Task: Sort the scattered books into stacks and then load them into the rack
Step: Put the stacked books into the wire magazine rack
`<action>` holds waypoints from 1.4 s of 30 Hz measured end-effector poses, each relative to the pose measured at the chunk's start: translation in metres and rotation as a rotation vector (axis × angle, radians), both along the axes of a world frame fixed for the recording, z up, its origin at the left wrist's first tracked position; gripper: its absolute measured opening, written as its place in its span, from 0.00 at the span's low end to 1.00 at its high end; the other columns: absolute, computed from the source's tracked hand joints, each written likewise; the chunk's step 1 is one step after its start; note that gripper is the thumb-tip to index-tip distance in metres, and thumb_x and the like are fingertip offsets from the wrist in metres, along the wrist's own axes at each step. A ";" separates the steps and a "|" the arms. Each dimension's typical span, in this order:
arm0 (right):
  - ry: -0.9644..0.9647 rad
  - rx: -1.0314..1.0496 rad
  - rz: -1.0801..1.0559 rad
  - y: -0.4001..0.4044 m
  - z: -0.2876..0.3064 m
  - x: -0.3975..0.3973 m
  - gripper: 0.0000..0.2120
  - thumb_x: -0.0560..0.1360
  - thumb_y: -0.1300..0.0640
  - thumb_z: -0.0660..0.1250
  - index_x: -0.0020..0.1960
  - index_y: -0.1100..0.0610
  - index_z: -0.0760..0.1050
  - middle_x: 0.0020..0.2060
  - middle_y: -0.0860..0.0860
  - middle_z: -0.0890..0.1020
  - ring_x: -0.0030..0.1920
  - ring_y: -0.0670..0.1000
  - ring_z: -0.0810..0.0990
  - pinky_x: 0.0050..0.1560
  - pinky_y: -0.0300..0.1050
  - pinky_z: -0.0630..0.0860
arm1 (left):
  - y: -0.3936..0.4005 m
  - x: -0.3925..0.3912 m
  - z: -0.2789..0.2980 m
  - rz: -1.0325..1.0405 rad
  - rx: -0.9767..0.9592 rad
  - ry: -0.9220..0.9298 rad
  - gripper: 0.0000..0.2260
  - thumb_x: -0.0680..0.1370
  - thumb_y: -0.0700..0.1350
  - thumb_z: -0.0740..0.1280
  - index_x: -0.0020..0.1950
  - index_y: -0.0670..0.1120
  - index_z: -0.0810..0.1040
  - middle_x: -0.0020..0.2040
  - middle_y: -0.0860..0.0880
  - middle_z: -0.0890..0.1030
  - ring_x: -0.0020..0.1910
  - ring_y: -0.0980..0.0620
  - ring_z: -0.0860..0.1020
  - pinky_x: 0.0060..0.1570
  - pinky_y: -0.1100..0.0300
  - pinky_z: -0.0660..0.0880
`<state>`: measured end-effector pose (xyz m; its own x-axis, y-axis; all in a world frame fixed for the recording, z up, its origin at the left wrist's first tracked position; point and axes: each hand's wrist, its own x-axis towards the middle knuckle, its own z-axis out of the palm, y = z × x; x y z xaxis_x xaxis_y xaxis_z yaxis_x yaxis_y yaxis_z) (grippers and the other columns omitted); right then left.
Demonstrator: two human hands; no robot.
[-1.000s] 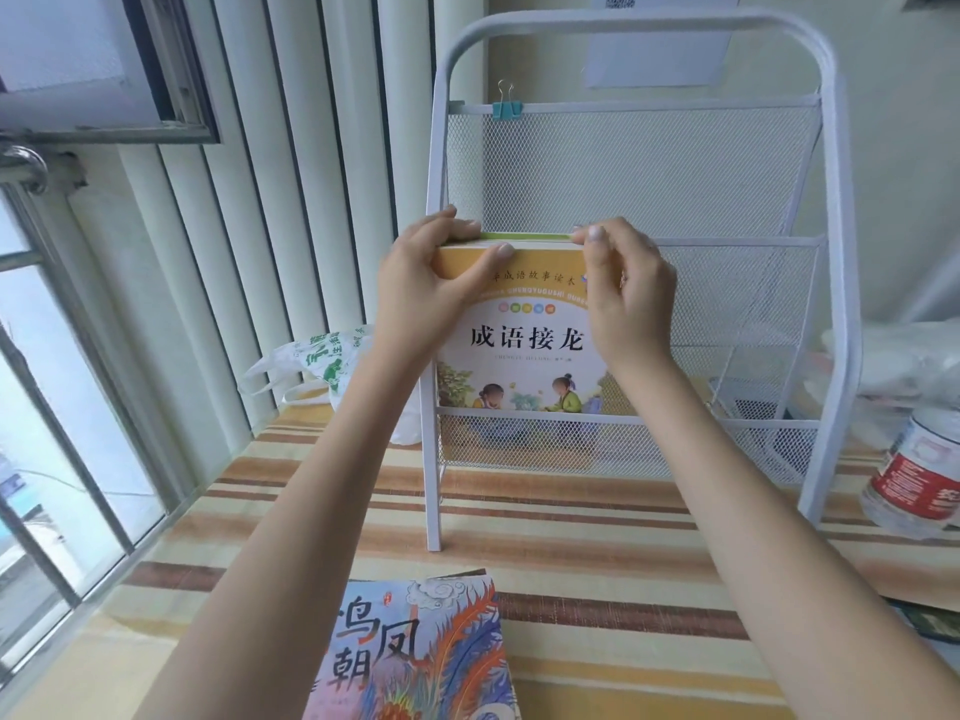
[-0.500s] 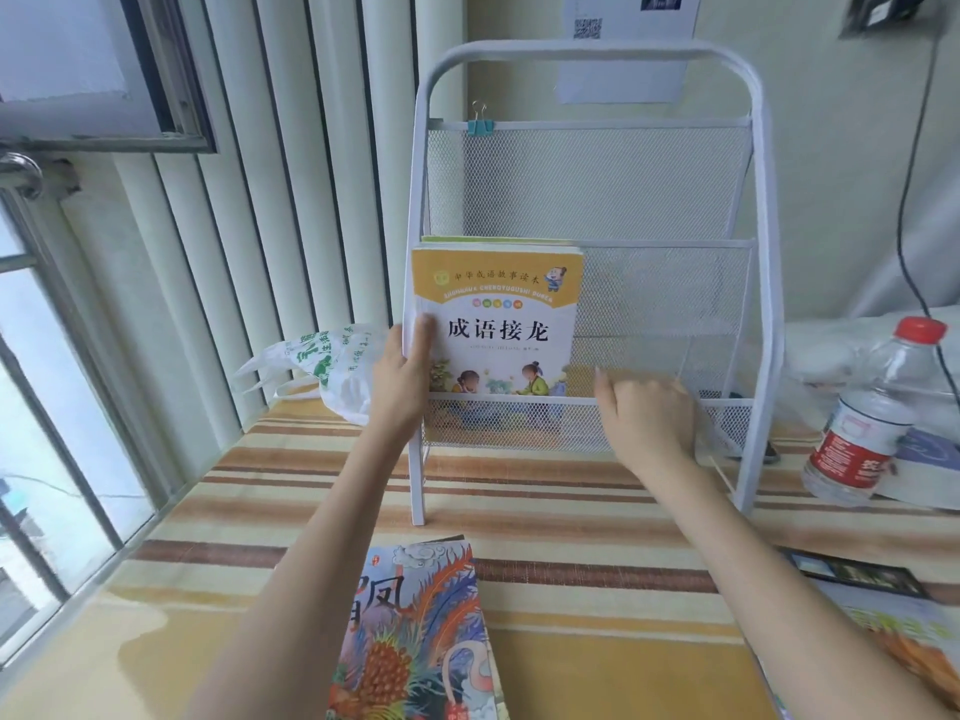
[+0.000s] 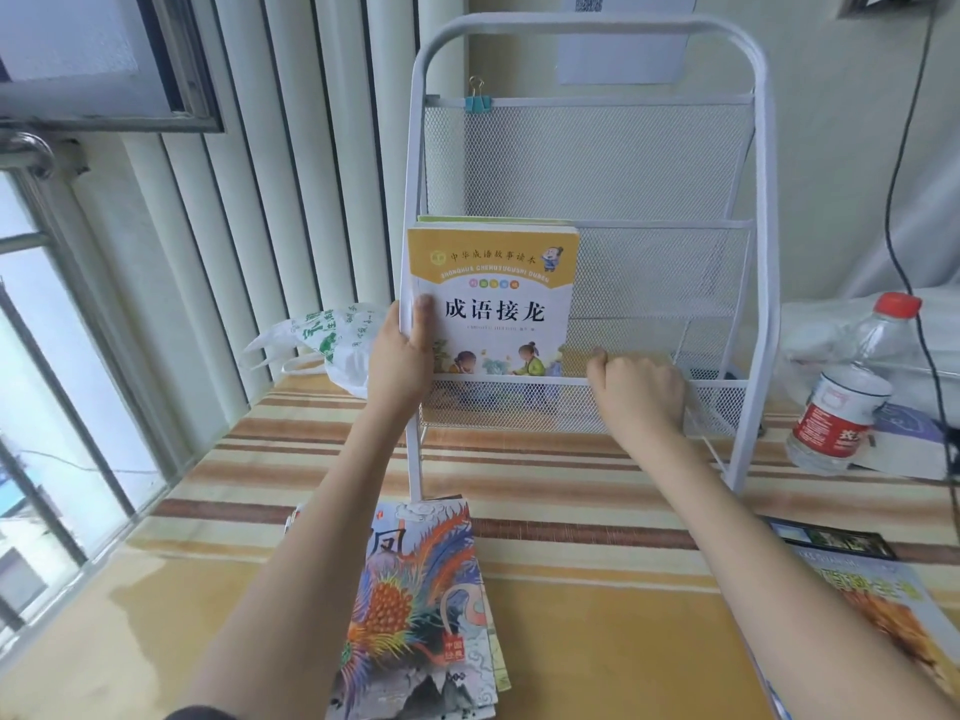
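A white wire-mesh rack [image 3: 759,200] stands on the striped table [image 3: 571,475]. A yellow-topped book [image 3: 498,272] stands upright in the left end of its lower pocket, with the green edge of another book [image 3: 493,219] showing just behind it. My left hand [image 3: 400,356] grips the yellow book's left edge, thumb on the cover. My right hand [image 3: 639,392] is curled over the pocket's front rail, to the right of the book. A stack of books with a phoenix cover [image 3: 415,589] lies flat near me, and more books [image 3: 872,605] lie at the right.
A plastic water bottle [image 3: 841,402] with a red cap stands right of the rack, beside a black cable. A white and green plastic bag [image 3: 322,335] sits left of the rack against the ribbed wall. A window runs along the left side.
A second ago both hands held the yellow book by its top. The book now stands in the pocket, my left hand has slid to its left edge and my right hand has dropped to the rail.
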<state>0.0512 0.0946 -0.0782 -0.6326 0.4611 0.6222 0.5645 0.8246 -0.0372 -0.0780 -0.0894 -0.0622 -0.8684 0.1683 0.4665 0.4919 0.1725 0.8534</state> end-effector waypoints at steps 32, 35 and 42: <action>0.167 -1.519 0.581 -0.179 -0.085 0.074 0.25 0.79 0.54 0.61 0.73 0.48 0.58 0.60 0.41 0.72 0.47 0.36 0.72 0.44 0.31 0.69 | -0.170 0.149 -0.083 -0.006 0.003 -0.602 0.09 0.82 0.43 0.59 0.58 0.41 0.75 0.34 0.46 0.77 0.24 0.56 0.71 0.22 0.70 0.68; 0.249 -1.513 0.615 -0.180 -0.087 0.075 0.22 0.79 0.57 0.62 0.70 0.48 0.61 0.44 0.34 0.72 0.36 0.32 0.73 0.34 0.26 0.69 | -0.172 0.151 -0.082 -0.043 0.127 -0.600 0.08 0.81 0.42 0.61 0.58 0.46 0.75 0.38 0.47 0.81 0.26 0.57 0.76 0.24 0.68 0.71; 0.408 -1.509 0.795 -0.181 -0.079 0.075 0.24 0.78 0.60 0.64 0.70 0.47 0.61 0.62 0.47 0.76 0.49 0.37 0.79 0.46 0.32 0.75 | -0.174 0.156 -0.074 -0.105 0.233 -0.396 0.08 0.79 0.42 0.64 0.53 0.52 0.67 0.47 0.45 0.83 0.32 0.45 0.78 0.25 0.55 0.73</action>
<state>0.1261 -0.0860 -0.1569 -0.8978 0.4170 0.1417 -0.1626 -0.0150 -0.9866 0.0780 -0.2639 -0.1366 -0.9710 0.1952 0.1384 0.1250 -0.0792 0.9890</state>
